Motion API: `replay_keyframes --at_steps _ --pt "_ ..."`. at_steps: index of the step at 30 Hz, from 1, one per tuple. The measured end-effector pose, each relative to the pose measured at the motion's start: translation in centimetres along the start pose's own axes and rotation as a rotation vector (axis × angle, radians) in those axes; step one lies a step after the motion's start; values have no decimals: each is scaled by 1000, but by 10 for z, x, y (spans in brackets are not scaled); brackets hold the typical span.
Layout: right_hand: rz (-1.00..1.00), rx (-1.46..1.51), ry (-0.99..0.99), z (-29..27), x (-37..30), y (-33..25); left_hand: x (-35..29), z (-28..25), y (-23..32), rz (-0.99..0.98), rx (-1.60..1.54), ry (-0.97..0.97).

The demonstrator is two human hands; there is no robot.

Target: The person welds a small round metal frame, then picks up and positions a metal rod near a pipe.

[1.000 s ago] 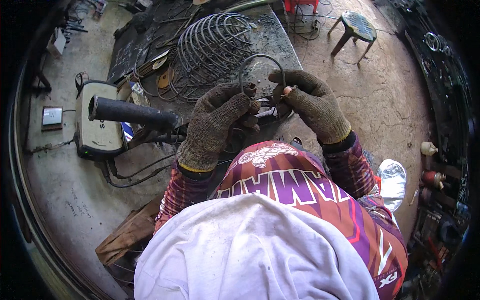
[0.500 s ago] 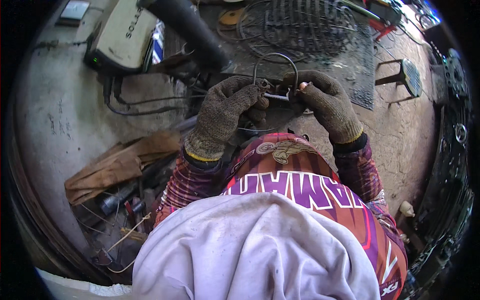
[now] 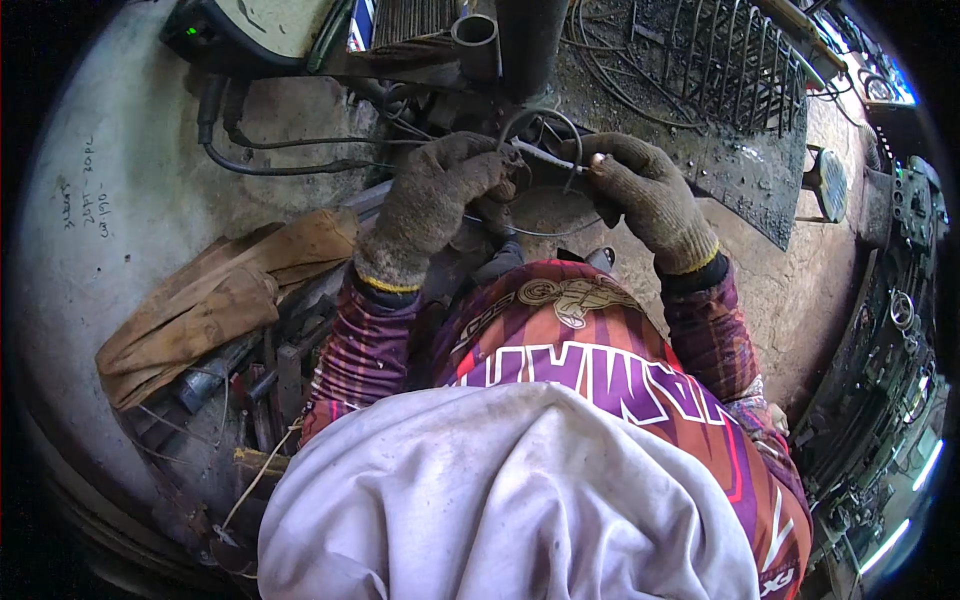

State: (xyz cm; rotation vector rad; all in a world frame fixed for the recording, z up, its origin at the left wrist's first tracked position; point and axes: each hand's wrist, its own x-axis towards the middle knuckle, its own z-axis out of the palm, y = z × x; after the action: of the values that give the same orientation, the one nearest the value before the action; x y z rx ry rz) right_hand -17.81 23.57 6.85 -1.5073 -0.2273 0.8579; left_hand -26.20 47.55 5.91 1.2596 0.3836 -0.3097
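Directly below the camera, the white cloth [image 3: 510,490] hangs loose; a fold that slides forward could block the view. Beyond it, the ring [image 3: 541,108] is in the air between both hands, in front of the surface [image 3: 735,180]. The fingers of the left hand [image 3: 425,208] pinch its left end. The fingers of the right hand [image 3: 655,205] appear closed on its right side, though the exact contact is hard to see. The grip is narrow: the knitted gloves [image 3: 392,255] could let the ring rotate or slip, and uneven pressure could twist its curve. The right thumb tip is bare, so a sharp end could cut it. A pale rod [image 3: 545,156] shows behind the ring; whether they touch cannot be told. To the left, black cables [image 3: 270,162] could snag the left sleeve [image 3: 365,335]. Farther off, the rack [image 3: 735,65] sits on the surface; its bars could catch the ring on close approach.
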Motion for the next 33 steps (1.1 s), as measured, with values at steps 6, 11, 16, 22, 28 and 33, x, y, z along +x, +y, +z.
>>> replay_keyframes --at_steps 6,11,16,22,28,33 --pt "76 154 6 9 4 9 11 -8 4 17 38 -10" --pt "74 355 58 13 1 12 17 -9 4 -33 -74 -69" --pt "-216 -397 164 -2 -1 34 17 -7 -1 34 -49 -83" --pt "108 377 76 -6 -4 34 26 -12 -3 774 757 -142" --pt "186 358 83 11 -8 6 30 -16 2 1041 1008 -7" --pt "84 292 161 22 -6 9 25 -2 -12 457 355 76"
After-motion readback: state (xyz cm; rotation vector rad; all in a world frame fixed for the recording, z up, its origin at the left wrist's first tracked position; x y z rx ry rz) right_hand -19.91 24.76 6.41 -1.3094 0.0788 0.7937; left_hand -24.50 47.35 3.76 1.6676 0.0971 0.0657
